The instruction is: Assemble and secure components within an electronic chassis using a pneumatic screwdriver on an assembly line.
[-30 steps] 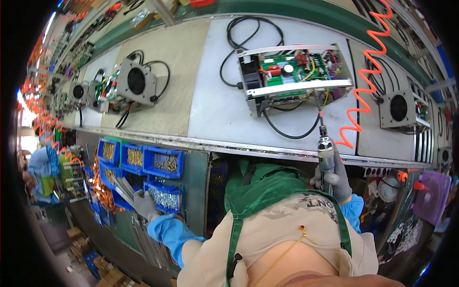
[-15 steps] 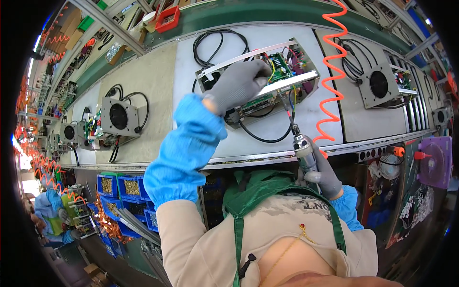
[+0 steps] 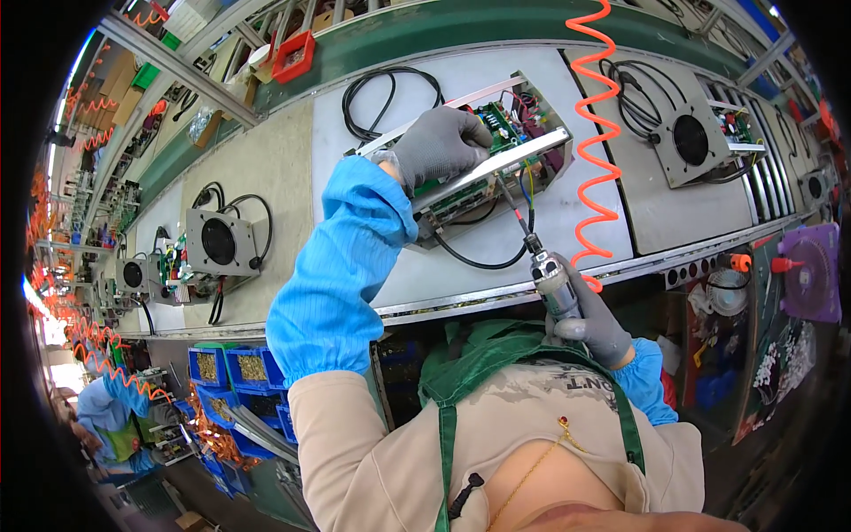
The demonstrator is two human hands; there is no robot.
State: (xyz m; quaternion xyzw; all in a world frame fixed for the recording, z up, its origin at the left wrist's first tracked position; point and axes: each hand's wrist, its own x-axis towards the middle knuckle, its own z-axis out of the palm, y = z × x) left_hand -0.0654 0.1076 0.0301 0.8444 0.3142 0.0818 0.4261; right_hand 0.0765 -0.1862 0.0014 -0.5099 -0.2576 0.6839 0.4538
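the left hand [image 3: 441, 142], in a grey glove and blue sleeve, lies spread over the top of the open metal chassis [image 3: 483, 164] at upper centre of the frame, pressing on its upper rail; whether the fingers curl round the edge i cannot tell. the right hand [image 3: 596, 321], also grey-gloved, is wrapped tight around the body of a pneumatic screwdriver [image 3: 551, 282] at centre right, just below the belt edge. its thin bit [image 3: 511, 211] slants up and left to the near rail of the chassis, by the green circuit board [image 3: 499, 121]. the two hands are well apart.

the chassis sits tilted on a white pallet [image 3: 417, 266] on the conveyor, a black cable [image 3: 390, 84] looped behind it.

risks, as i judge them: the bit meets the rail at a slant, so it could skid off and gouge the board or nick the coloured wires close by. the chassis is held by one hand only and could twist under the driver's torque. the orange coiled air hose [image 3: 592, 133] hangs right beside the work and could tug the tool off line.

counts: one driver, one hose on it. four fan units in view besides the held chassis, two at right, two at left. three blue parts bins [image 3: 232, 368] clearly seen at lower left, more hidden below. one red tray [image 3: 295, 55] at the top. another person in blue works at far lower left.
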